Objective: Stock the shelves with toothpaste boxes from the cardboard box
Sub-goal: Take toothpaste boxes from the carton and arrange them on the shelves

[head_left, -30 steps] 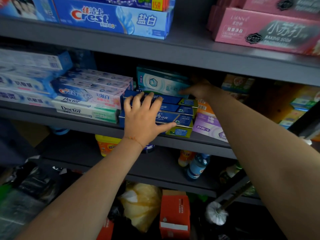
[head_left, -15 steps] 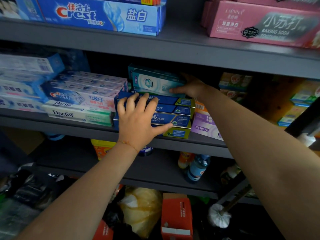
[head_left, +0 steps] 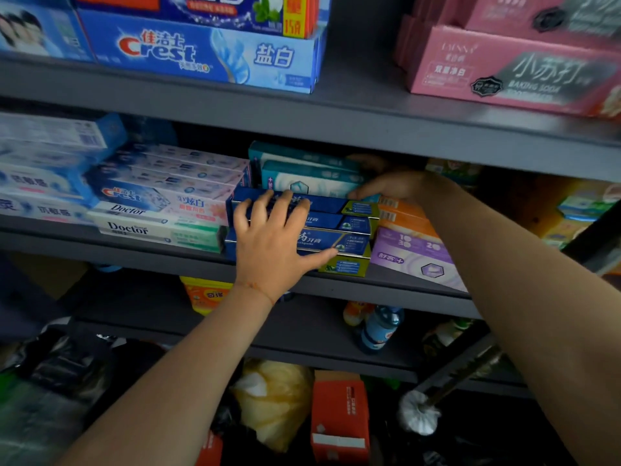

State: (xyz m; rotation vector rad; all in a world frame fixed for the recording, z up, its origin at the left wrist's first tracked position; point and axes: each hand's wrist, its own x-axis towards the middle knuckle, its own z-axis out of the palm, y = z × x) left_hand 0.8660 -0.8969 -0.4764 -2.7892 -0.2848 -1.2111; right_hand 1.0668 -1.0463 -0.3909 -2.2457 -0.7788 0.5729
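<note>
Middle shelf (head_left: 336, 284), grey metal: a stack of dark blue toothpaste boxes (head_left: 339, 227), lying flat with long sides facing out, at the shelf's front edge. On top of the stack, teal toothpaste boxes (head_left: 312, 178), set further back.

Left hand (head_left: 272, 243): palm flat against the front of the blue stack, fingers straight and spread, thumb along the lowest box; grip not closed on anything.

Right hand (head_left: 400, 185): reaching in beside the teal boxes, fingertips at their right end; its grip is partly hidden under the upper shelf and cannot be told.

Left of the stack, touching it: Crest and Doctor boxes (head_left: 161, 213). Right of it: orange boxes (head_left: 403, 213) above a purple box (head_left: 413, 257).

Upper shelf: blue Crest carton (head_left: 201, 52); pink baking soda cartons (head_left: 510, 72).

Below: blue-capped bottle (head_left: 379, 327), red box (head_left: 339, 418), white brush (head_left: 418, 413).
</note>
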